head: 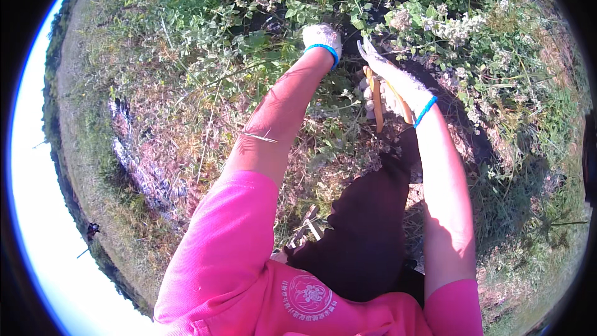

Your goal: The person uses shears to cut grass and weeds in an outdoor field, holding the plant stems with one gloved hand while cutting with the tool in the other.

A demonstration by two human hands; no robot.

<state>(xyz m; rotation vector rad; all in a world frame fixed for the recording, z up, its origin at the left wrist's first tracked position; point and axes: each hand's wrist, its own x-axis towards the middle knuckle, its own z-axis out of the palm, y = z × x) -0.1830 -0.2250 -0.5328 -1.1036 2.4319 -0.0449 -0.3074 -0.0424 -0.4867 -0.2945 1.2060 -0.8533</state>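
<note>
My left hand (322,37), in a white knitted glove with a blue cuff, reaches in among leafy green plants (261,49). Its fingers are curled and turned away, so whatever they may hold is hidden. In my right hand (408,86), gloved the same way, is a pair of pruning shears (378,102) with yellow-orange handles. The handles are spread, and the slim metal blades point towards the plants, just right of my left hand. Gloved fingers show around and between the handles.
Tangled weeds with pale, dry flower heads (454,28) surround my hands. Dry grass and a pale, crumpled strip (140,168) lie to the left. Below me a dark shadow or dark clothing (368,238) fills the middle, beside light slats (310,224). A distant figure (93,230) appears far left.
</note>
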